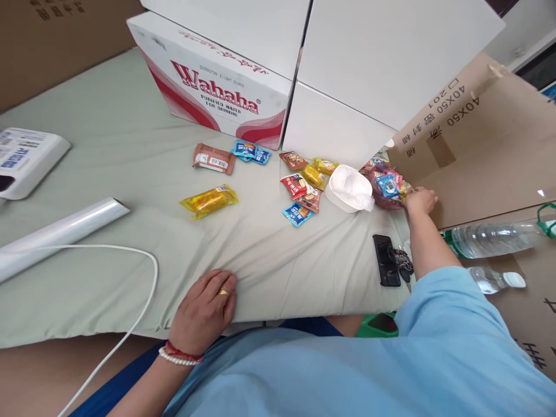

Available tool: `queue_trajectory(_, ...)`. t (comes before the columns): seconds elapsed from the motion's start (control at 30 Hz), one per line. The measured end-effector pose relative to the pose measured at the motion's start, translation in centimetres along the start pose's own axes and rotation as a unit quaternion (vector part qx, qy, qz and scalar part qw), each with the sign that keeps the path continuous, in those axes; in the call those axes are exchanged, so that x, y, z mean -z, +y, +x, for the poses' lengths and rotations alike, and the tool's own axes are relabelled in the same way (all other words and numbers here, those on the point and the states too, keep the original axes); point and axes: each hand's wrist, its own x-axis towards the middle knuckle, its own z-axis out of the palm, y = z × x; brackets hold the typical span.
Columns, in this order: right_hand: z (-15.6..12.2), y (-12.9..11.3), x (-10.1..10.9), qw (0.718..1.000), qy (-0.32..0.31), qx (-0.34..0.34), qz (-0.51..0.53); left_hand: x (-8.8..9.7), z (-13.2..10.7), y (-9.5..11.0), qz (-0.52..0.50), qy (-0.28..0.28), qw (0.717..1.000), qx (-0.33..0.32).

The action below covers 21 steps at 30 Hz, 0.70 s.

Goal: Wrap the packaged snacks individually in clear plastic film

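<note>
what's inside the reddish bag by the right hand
Small snack packets show through the reddish bag, a blue one among them. The right hand rests at its edge; what lies deeper is covered.

The right hand has little room. The brown carton stands close from its 12 to 3 o'clock, the bag of snacks crowds its 9, and the white tub sits just beyond. The phone and keys lie at 7. From the left hand, bare sheet runs open toward 12 up to the yellow packet. The cable and film roll bar 9 to 10 o'clock.
</note>
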Motion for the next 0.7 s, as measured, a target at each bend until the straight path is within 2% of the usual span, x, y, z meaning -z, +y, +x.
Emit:
queue_trajectory(0.07,-0.5,-1.1,0.6,0.999,0.034,-0.031,0.013,-0.1,-0.1,0.0,-0.005,0.0,1.0,0.002)
queue_trajectory(0.13,-1.1,-2.9,0.9,0.998,0.021,0.001,0.053,-0.2,-0.2,-0.1,-0.014,-0.001,1.0,0.01)
queue_trajectory(0.23,-2.5,-6.0,0.8,0.987,-0.098,0.076,0.099,-0.4,-0.3,-0.1,-0.034,-0.006,0.999,0.026)
queue_trajectory(0.3,-3.6,-7.8,0.7,0.978,-0.174,0.066,0.088,-0.4,-0.3,0.0,-0.043,-0.008,0.998,0.035)
queue_trajectory(0.33,-4.1,-8.4,0.7,0.977,-0.191,0.05,0.083,-0.4,-0.3,0.1,-0.046,-0.008,0.998,0.037)
queue_trajectory(0.4,-5.2,-9.2,1.1,0.981,-0.178,0.026,0.077,-0.4,-0.3,0.2,-0.049,-0.006,0.998,0.04)
queue_trajectory(0.47,-6.4,-9.6,1.9,0.989,-0.113,0.003,0.096,-0.4,-0.3,0.2,-0.051,-0.004,0.998,0.04)
queue_trajectory(0.53,-8.3,-10.1,3.0,0.977,-0.029,-0.046,0.208,-0.4,-0.3,0.2,-0.057,-0.002,0.997,0.044)
queue_trajectory(0.57,-9.7,-10.6,3.6,0.95,-0.004,-0.074,0.303,-0.4,-0.2,0.2,-0.065,-0.001,0.997,0.049)
queue_trajectory(0.6,-11.5,-11.4,4.1,0.906,0.0,-0.1,0.411,-0.3,-0.2,0.3,-0.078,0.0,0.995,0.059)
queue_trajectory(0.63,-13.8,-12.3,4.5,0.849,-0.032,-0.116,0.515,-0.3,-0.2,0.4,-0.096,0.002,0.993,0.073)
queue_trajectory(0.7,-19.4,-14.9,5.1,0.735,-0.158,-0.114,0.649,-0.1,0.0,0.9,-0.153,0.01,0.981,0.118)
